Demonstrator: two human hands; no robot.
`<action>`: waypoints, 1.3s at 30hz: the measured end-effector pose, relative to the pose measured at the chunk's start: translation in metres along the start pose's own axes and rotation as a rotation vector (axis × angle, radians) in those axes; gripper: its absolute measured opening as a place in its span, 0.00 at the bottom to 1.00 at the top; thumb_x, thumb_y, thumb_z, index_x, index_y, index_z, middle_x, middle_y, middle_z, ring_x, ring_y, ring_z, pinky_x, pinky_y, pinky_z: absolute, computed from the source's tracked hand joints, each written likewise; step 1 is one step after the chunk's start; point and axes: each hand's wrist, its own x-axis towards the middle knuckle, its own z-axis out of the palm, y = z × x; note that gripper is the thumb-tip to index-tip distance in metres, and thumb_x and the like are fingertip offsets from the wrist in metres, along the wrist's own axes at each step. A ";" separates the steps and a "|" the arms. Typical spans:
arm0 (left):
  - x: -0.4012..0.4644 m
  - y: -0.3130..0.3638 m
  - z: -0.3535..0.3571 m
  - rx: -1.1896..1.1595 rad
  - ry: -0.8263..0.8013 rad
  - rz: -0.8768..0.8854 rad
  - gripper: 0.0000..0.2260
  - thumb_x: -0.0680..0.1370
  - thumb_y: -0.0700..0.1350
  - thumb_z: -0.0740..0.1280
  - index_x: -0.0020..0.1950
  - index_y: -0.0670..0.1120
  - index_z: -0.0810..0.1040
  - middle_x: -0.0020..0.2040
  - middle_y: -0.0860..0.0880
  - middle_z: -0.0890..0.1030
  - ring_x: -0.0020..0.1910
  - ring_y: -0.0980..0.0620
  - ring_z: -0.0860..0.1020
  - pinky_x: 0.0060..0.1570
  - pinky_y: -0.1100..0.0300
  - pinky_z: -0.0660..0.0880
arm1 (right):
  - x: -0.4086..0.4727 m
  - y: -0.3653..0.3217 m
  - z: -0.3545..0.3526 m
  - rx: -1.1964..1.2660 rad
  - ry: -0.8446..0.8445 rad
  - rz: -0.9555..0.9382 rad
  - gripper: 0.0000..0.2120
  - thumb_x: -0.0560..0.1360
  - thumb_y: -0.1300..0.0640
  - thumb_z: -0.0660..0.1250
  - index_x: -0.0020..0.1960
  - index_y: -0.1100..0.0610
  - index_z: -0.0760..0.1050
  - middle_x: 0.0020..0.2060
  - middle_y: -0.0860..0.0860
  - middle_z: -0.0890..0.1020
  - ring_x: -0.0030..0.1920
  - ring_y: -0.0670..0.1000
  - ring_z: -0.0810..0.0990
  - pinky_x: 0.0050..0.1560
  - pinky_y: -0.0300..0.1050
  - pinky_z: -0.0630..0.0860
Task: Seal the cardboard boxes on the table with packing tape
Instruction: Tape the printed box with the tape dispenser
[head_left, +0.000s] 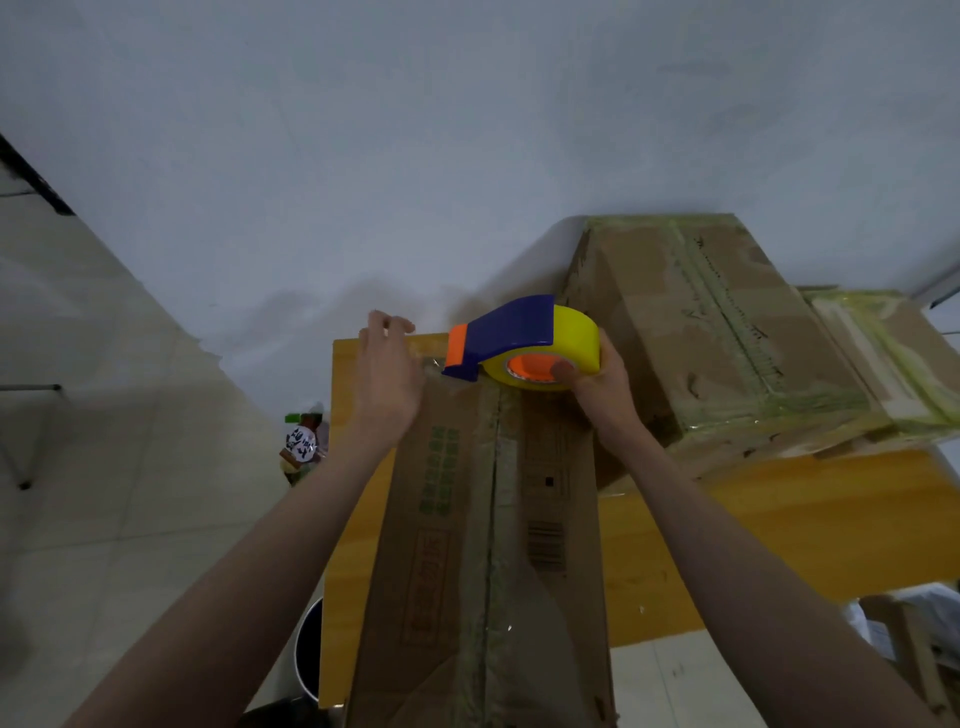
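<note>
A long cardboard box (452, 545) with green and red print lies lengthwise on the wooden table (779, 530), its centre seam running away from me. My right hand (597, 384) grips a tape dispenser (519, 338), blue with an orange blade end and a yellow tape roll, at the box's far end over the seam. My left hand (387, 369) rests flat on the far left corner of the box, fingers spread, beside the dispenser's blade. A second, larger box (701, 332) covered in yellowish tape stands at the right, and a third taped box (883, 353) behind it.
A white wall rises right behind the table. A bottle with a white label (304, 441) stands on the tiled floor at the left of the table. A dark round bin (309, 644) sits below the table's left edge. Some furniture shows at the lower right.
</note>
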 end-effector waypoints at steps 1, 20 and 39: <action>-0.011 0.001 0.004 0.053 0.003 0.065 0.16 0.79 0.37 0.67 0.67 0.42 0.74 0.67 0.44 0.71 0.66 0.42 0.71 0.61 0.49 0.73 | 0.001 0.000 -0.001 0.012 -0.013 0.003 0.41 0.62 0.28 0.76 0.69 0.48 0.73 0.60 0.53 0.82 0.59 0.57 0.81 0.58 0.64 0.79; -0.029 -0.017 0.028 0.263 -0.299 0.288 0.32 0.83 0.64 0.39 0.83 0.47 0.44 0.82 0.51 0.42 0.80 0.53 0.36 0.79 0.50 0.38 | -0.008 0.000 0.014 -0.006 0.115 0.018 0.25 0.74 0.49 0.75 0.68 0.48 0.72 0.58 0.49 0.81 0.59 0.54 0.80 0.60 0.58 0.77; -0.010 -0.037 0.009 0.293 -0.496 0.844 0.33 0.83 0.64 0.44 0.83 0.48 0.44 0.83 0.52 0.42 0.81 0.57 0.42 0.79 0.57 0.44 | -0.122 0.004 0.011 -0.022 0.225 0.040 0.19 0.70 0.38 0.72 0.55 0.37 0.67 0.46 0.45 0.78 0.46 0.52 0.80 0.43 0.63 0.78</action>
